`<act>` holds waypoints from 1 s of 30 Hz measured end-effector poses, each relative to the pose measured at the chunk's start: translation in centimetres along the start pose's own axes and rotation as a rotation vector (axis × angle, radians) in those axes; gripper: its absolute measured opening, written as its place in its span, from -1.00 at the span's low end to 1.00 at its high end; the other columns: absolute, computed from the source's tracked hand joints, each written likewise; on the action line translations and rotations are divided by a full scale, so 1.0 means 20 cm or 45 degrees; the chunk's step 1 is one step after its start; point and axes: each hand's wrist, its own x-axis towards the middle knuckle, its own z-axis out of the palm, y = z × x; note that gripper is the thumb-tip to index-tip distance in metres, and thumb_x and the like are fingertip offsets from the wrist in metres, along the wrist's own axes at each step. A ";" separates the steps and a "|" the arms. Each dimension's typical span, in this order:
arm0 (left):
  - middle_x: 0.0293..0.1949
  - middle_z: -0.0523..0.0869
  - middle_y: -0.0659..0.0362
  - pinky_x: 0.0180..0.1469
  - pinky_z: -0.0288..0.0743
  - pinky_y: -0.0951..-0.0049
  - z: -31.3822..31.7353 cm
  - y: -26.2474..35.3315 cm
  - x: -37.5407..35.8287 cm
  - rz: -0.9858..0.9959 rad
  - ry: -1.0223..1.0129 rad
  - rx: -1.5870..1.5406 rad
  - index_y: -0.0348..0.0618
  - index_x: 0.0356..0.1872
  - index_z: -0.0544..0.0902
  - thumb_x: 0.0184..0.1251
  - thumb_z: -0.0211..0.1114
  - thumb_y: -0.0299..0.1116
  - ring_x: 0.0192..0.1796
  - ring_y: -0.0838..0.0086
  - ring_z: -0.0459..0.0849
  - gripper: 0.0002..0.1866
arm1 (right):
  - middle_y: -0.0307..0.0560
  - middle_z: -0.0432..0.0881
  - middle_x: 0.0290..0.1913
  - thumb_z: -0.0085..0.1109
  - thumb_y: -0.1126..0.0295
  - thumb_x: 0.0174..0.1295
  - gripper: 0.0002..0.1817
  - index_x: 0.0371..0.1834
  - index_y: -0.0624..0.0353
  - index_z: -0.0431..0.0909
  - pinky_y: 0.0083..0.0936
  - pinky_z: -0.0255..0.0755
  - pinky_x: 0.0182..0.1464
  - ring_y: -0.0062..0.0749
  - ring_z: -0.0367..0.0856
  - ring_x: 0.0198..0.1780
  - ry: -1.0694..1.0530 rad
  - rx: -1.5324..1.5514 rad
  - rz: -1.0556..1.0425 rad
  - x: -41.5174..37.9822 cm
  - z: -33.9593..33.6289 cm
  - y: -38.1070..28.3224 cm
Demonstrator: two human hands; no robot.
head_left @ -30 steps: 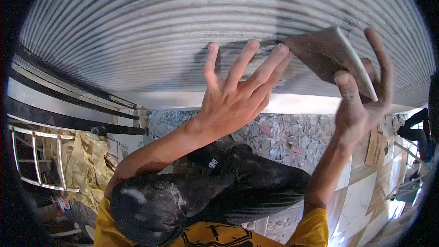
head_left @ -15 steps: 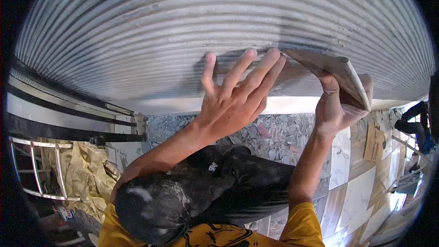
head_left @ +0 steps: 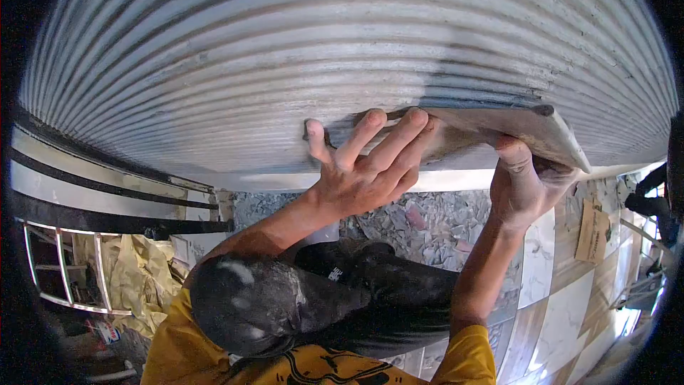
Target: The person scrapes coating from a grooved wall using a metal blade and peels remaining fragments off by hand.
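A ribbed grey-white wall panel (head_left: 285, 50) fills the upper view. Against its lower ribs lies a bent brown-grey sheet (head_left: 467, 122), which looks like sandpaper. My left hand (head_left: 370, 175) has its fingers spread, their tips on the sheet's left part and the ribs beside it. On the right, my right hand (head_left: 527, 189) grips the sheet's curled end, thumb on the near face and the other fingers mostly hidden behind it. The sheet's right end stands away from the panel.
Broken grey flakes (head_left: 385, 228) cover the floor below the panel. A cardboard piece (head_left: 593, 232) lies on the tiles (head_left: 534, 314) at right. Dark rails (head_left: 107, 217), a metal frame (head_left: 64, 264) and crumpled yellowish sheeting (head_left: 139, 271) are at left. Black-clad knees (head_left: 249, 303) are below my hands.
Both hands and the sheet have moved down along the ribs, staying together. The whole view has also shifted slightly. My grip with the right hand is the same.
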 end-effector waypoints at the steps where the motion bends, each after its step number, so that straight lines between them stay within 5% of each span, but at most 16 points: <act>1: 0.31 0.48 0.24 0.45 -0.46 -0.35 0.00 0.00 0.00 -0.003 -0.009 0.009 0.04 0.05 0.67 0.17 0.29 0.02 0.47 0.07 0.09 -0.53 | -0.19 0.65 -0.42 0.68 0.44 -0.21 -0.60 -0.36 0.29 0.60 -0.69 0.39 -0.27 -0.60 0.52 -0.38 -0.025 0.028 0.051 0.01 -0.01 -0.01; 11: 0.29 0.47 0.27 0.45 -0.43 -0.37 0.00 -0.04 -0.06 0.067 -0.004 -0.027 0.10 0.00 0.73 0.17 0.28 0.05 0.44 0.01 0.19 -0.56 | -0.15 0.70 -0.34 0.65 0.44 -0.17 -0.58 -0.25 0.34 0.64 -0.65 0.44 -0.19 -0.54 0.59 -0.31 -0.198 0.044 0.082 0.03 0.00 -0.04; 14: 0.27 0.46 0.32 0.47 -0.38 -0.34 0.02 -0.04 -0.08 0.115 0.089 -0.085 0.19 -0.04 0.75 0.16 0.27 0.07 0.43 0.07 0.22 -0.60 | -0.15 0.70 -0.29 0.65 0.41 -0.15 -0.53 -0.19 0.35 0.63 -0.65 0.44 -0.14 -0.53 0.61 -0.26 -0.037 0.071 0.128 0.01 0.01 -0.04; 16: 0.42 0.33 0.54 0.53 -0.50 -0.25 0.05 -0.03 -0.10 -0.032 0.173 -0.199 0.49 0.27 0.55 0.27 0.14 0.09 0.50 0.32 0.14 -0.50 | -0.16 0.68 -0.28 0.67 0.39 -0.16 -0.51 -0.19 0.34 0.62 -0.65 0.42 -0.09 -0.53 0.59 -0.26 0.121 0.182 -0.026 0.00 0.00 0.00; 17: 0.42 0.33 0.54 0.53 -0.50 -0.25 0.05 -0.03 -0.10 -0.036 0.172 -0.199 0.49 0.27 0.55 0.27 0.14 0.09 0.50 0.32 0.14 -0.50 | -0.16 0.68 -0.28 0.67 0.39 -0.16 -0.51 -0.19 0.34 0.62 -0.65 0.42 -0.09 -0.53 0.59 -0.26 0.119 0.180 -0.025 0.00 -0.02 0.00; 19: 0.20 0.50 0.36 0.51 -0.34 -0.24 0.03 -0.04 -0.08 0.072 0.162 -0.138 0.26 -0.05 0.73 0.17 0.26 0.08 0.38 0.18 0.27 -0.63 | -0.18 0.66 -0.31 0.69 0.37 -0.18 -0.52 -0.24 0.31 0.61 -0.65 0.40 -0.06 -0.53 0.56 -0.25 0.022 0.022 -0.153 0.01 -0.07 0.00; 30: 0.28 0.54 0.35 0.51 -0.42 -0.14 0.00 -0.01 -0.04 0.004 0.025 -0.009 0.16 0.09 0.68 0.25 0.20 0.05 0.38 0.25 0.17 -0.56 | -0.08 0.69 -0.21 0.66 0.53 -0.19 -0.44 -0.07 0.35 0.57 -0.49 0.49 0.04 -0.41 0.63 -0.17 0.059 0.174 -0.072 0.01 -0.03 0.05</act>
